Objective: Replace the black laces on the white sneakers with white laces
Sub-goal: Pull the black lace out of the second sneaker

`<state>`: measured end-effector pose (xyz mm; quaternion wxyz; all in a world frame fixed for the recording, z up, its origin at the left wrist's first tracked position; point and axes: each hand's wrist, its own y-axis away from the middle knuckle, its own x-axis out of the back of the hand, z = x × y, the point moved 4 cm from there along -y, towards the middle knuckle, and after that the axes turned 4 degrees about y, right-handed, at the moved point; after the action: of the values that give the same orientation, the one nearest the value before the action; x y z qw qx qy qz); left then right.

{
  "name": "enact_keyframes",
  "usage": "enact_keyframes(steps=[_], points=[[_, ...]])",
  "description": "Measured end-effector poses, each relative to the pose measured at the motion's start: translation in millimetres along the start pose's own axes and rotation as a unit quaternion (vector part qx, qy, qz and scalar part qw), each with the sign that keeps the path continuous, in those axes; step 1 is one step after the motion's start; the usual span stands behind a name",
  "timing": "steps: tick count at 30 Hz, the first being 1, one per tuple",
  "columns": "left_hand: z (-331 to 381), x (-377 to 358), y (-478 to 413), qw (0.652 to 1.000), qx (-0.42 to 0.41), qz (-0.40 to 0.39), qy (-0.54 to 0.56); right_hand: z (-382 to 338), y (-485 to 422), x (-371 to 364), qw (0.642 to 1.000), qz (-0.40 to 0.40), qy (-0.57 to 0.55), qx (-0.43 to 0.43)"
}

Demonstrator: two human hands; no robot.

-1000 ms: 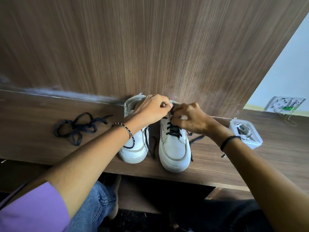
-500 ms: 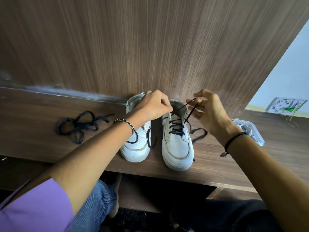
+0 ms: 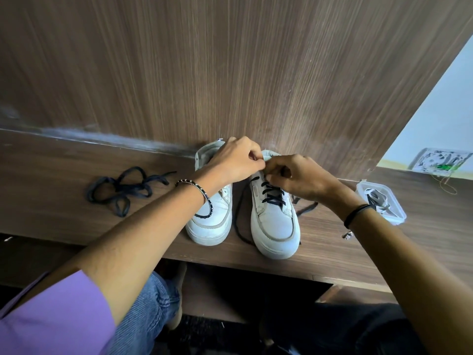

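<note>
Sneakers (image 3: 275, 226) — two; black laces (image 3: 120, 187) — two

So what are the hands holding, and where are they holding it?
The right hand pinches the black lace at the top eyelets of the laced sneaker. The left hand seems to grip that sneaker's top edge; its fingertips are hidden.

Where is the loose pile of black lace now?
Head view: the lace pile lies on the shelf at the left, apart from the left sneaker, its nearest neighbour.
</note>
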<state>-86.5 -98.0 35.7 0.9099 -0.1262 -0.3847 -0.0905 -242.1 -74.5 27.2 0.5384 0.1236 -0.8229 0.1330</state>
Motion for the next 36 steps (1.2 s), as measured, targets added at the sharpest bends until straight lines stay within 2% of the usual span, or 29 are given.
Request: enact_keyframes(steps=[4, 8, 9, 11, 12, 13, 15, 16, 17, 18, 19, 20, 21, 23, 24, 25, 26, 28, 30, 33, 35, 36], points=[[2.4, 1.4, 2.4, 1.000, -0.011, -0.005, -0.004, -3.2, -1.8, -3.7, 0.998, 0.001, 0.066, 0.010], [1.3, -0.8, 1.2, 1.000, -0.009, -0.003, -0.005, -6.7, -6.1, -6.4, 0.993, 0.055, 0.084, -0.064], [1.2, -1.6, 0.7, 1.000, -0.007, -0.005, -0.011, -4.9, -6.0, -2.9, 0.991, 0.084, 0.052, -0.093], [1.3, -2.2, 0.4, 1.000, -0.009, -0.006, -0.017, 3.5, -3.3, 6.8, 0.969, 0.155, -0.108, -0.157], [1.6, -1.6, 0.1, 1.000, -0.013, -0.004, -0.018, 8.9, -1.1, 12.4, 0.938, 0.199, -0.224, -0.177], [1.8, -0.9, 0.0, 1.000, -0.017, -0.001, -0.017, 15.5, 0.8, 18.6, 0.885, 0.248, -0.348, -0.187], [2.0, 0.7, 0.3, 1.000, -0.024, 0.007, -0.012, 27.5, 5.1, 28.7, 0.732, 0.323, -0.571, -0.183], [2.3, 1.0, 0.7, 1.000, -0.027, 0.008, -0.010, 32.0, 6.4, 30.1, 0.661, 0.334, -0.648, -0.176], [2.7, 1.0, 1.0, 1.000, -0.028, 0.007, -0.009, 35.2, 7.5, 29.3, 0.620, 0.331, -0.690, -0.173], [3.2, 0.7, 1.3, 1.000, -0.028, 0.006, -0.010, 36.5, 8.4, 27.4, 0.621, 0.321, -0.693, -0.176], [2.8, 0.2, 1.0, 1.000, -0.027, 0.003, -0.009, 38.4, 8.4, 25.7, 0.655, 0.311, -0.664, -0.182], [2.1, -0.6, 0.3, 1.000, -0.026, 0.000, -0.011, 37.9, 8.8, 25.1, 0.711, 0.299, -0.610, -0.183], [1.2, -1.3, -0.7, 1.000, -0.023, -0.003, -0.015, 34.9, 8.5, 25.3, 0.785, 0.275, -0.528, -0.174], [0.0, -2.2, -2.0, 0.999, -0.020, -0.007, -0.027, 21.7, 7.7, 26.3, 0.925, 0.192, -0.303, -0.128], [-0.3, -2.5, -2.2, 0.999, -0.019, -0.008, -0.028, 15.2, 6.0, 25.0, 0.967, 0.145, -0.190, -0.093], [-0.2, -2.4, -1.9, 0.999, -0.020, -0.008, -0.025, 10.0, 3.6, 21.4, 0.990, 0.100, -0.087, -0.055], [0.3, -1.8, -1.0, 0.999, -0.023, -0.006, -0.021, 4.2, 1.8, 15.4, 0.998, 0.051, -0.001, -0.021], [1.8, -0.2, 0.8, 0.999, -0.029, 0.000, -0.017, -3.1, -0.8, -1.8, 0.993, -0.019, 0.113, 0.027], [2.4, 0.5, 1.3, 0.999, -0.035, 0.003, -0.018, -3.6, -3.4, -10.7, 0.989, -0.018, 0.149, 0.021], [1.3, -1.3, -0.5, 0.998, -0.032, -0.007, -0.045, 2.7, -4.9, 2.1, 0.989, 0.090, 0.100, -0.055], [0.4, -1.6, -2.1, 0.997, -0.033, -0.007, -0.070, 8.1, -0.7, 17.3, 0.976, 0.198, -0.004, -0.089], [0.9, -1.4, -2.3, 0.996, -0.037, -0.005, -0.081, 12.9, 1.9, 25.5, 0.959, 0.244, -0.090, -0.109]])
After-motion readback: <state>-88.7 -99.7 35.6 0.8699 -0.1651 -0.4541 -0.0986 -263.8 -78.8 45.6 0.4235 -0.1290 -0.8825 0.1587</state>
